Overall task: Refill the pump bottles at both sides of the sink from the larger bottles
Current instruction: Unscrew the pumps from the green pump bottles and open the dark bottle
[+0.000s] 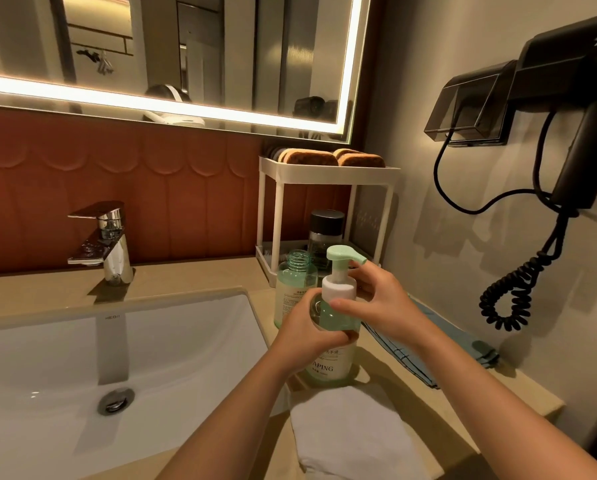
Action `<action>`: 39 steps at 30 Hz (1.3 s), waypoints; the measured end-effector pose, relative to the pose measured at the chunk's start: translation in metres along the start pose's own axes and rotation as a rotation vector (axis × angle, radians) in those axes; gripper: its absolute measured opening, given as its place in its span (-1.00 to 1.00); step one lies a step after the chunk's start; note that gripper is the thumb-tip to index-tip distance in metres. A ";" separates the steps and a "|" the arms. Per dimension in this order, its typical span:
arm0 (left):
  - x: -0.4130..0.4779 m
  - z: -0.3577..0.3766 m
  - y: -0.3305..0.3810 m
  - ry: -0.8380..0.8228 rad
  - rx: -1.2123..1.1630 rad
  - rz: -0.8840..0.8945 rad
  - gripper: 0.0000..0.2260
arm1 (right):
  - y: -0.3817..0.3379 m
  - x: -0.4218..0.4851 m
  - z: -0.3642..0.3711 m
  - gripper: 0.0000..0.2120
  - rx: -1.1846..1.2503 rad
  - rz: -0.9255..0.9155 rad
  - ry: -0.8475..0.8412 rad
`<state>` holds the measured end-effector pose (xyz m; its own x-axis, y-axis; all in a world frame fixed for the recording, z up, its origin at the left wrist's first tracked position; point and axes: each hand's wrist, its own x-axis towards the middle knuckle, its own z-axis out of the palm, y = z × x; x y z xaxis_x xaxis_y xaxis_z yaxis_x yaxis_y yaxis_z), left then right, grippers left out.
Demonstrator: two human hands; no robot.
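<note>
chrome single-lever faucet [108, 244]: back edge of the beige stone counter [203, 275], toward the left. white plastic two-tier rack [324, 173]: back right corner; two brown oblong pads [310, 157] on the top tier, clear jar with black cap [326, 230] on the lower. folded white towel [349, 431]: front edge. blue cloth [439, 344]: right edge, against the wall. black wall-mounted hair dryer [574, 98] with coiled black cord [511, 289]; smoked plastic socket cover [470, 109] beside it. light-edged rectangular mirror [186, 46] above red-brown scalloped tiles [151, 188].
</note>
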<state>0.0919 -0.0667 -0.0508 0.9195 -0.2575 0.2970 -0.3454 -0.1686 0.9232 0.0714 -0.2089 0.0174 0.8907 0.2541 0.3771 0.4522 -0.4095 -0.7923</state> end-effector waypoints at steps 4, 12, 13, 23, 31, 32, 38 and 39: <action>0.001 0.000 -0.002 0.004 0.004 -0.002 -0.38 | 0.003 0.003 -0.005 -0.44 0.076 -0.011 -0.053; 0.002 0.001 -0.003 0.027 0.060 -0.033 -0.25 | 0.003 0.014 -0.018 -0.61 0.257 -0.004 0.033; 0.001 0.001 -0.003 0.031 0.064 -0.036 -0.24 | 0.003 0.014 -0.019 -0.64 0.260 0.002 0.056; -0.001 0.001 0.000 0.038 0.063 -0.057 -0.26 | 0.000 0.012 -0.036 -0.74 0.332 0.009 0.242; -0.002 0.002 0.001 0.039 0.050 -0.074 -0.25 | 0.004 0.007 -0.057 -0.77 0.382 0.063 0.362; -0.001 0.002 0.001 0.040 0.052 -0.075 -0.24 | 0.005 0.006 -0.061 -0.78 0.385 0.069 0.380; -0.002 0.002 0.004 0.039 0.047 -0.066 -0.26 | 0.004 -0.002 -0.077 -0.83 0.502 0.102 0.419; -0.003 0.002 0.005 0.037 0.044 -0.063 -0.26 | 0.005 -0.003 -0.080 -0.78 0.516 0.096 0.414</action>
<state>0.0874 -0.0689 -0.0480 0.9457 -0.2095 0.2485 -0.2940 -0.2251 0.9289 0.0743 -0.2821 0.0506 0.9167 -0.1621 0.3651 0.3815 0.0839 -0.9206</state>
